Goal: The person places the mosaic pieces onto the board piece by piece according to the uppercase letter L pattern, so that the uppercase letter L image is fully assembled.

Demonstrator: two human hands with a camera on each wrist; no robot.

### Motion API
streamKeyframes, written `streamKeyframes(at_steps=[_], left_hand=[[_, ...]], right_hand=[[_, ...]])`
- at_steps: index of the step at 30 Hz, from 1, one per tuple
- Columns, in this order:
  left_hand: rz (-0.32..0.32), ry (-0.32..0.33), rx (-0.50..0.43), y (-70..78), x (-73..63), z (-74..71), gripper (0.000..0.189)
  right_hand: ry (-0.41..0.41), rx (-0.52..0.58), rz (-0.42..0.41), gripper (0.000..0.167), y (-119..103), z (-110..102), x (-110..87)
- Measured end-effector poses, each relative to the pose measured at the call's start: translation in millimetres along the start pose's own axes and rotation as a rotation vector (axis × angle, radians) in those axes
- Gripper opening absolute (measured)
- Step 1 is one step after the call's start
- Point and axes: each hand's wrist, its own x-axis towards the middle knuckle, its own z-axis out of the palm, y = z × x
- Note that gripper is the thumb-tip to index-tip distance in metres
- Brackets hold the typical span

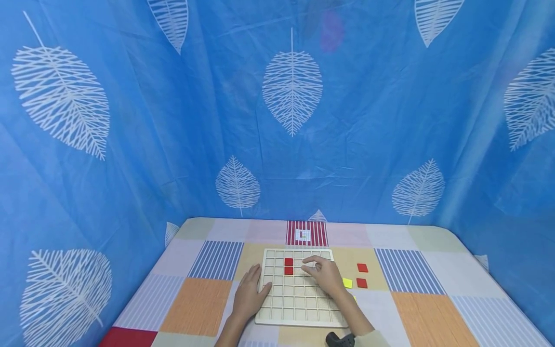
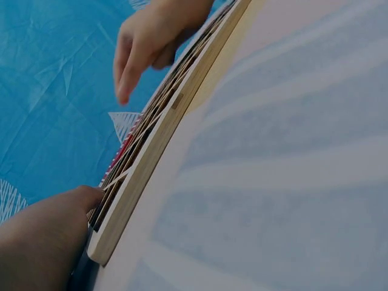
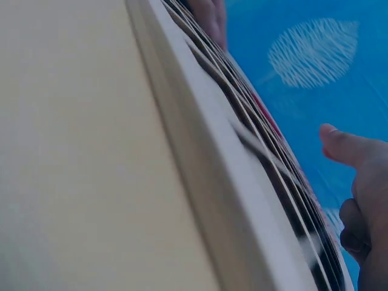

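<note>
A pale wooden grid board (image 1: 290, 302) lies on the patchwork cloth. Two red square tiles, an upper one (image 1: 288, 261) and a lower one (image 1: 288, 271), sit in adjoining cells near its far side. My left hand (image 1: 249, 296) rests along the board's left edge, fingers extended, thumb over the rim. Over the right part of the grid hovers my right hand (image 1: 323, 274), thumb and index finger apart just right of the red tiles, with no tile showing between them. In the right wrist view, its other fingers (image 3: 354, 227) are curled in.
Loose tiles lie right of the board: a red one (image 1: 362, 267), another red one (image 1: 362, 283) and a yellow one (image 1: 347, 283). More yellow shows beside the right forearm. A small printed grid card (image 1: 302, 235) lies beyond the board. Blue leaf-patterned curtains (image 1: 347, 120) surround the table.
</note>
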Motion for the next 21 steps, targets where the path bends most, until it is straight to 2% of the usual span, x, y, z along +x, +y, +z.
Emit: streamKeyframes(at_steps=[7,14,17,21], left_hand=[[0.009,-0.003,0.007,-0.6,0.3,0.8,0.061],[-0.005,-0.013,-0.003,-0.2,-0.4,0.4,0.062],[0.001,-0.007,0.011,-0.8,-0.4,0.7,0.062],[0.015,0.000,0.016,-1.1,-0.2,-0.1,0.061]], right_hand=[[0.069,-0.002,0.100,0.020,29.8,-43.6,0.9],[0.133,-0.098,0.120,0.028,61.3,-83.7,-5.6],[0.130,-0.116,0.148,0.032,73.4,-96.1,-9.4],[0.078,-0.142,0.199,0.038,84.9,-108.3,-14.9]])
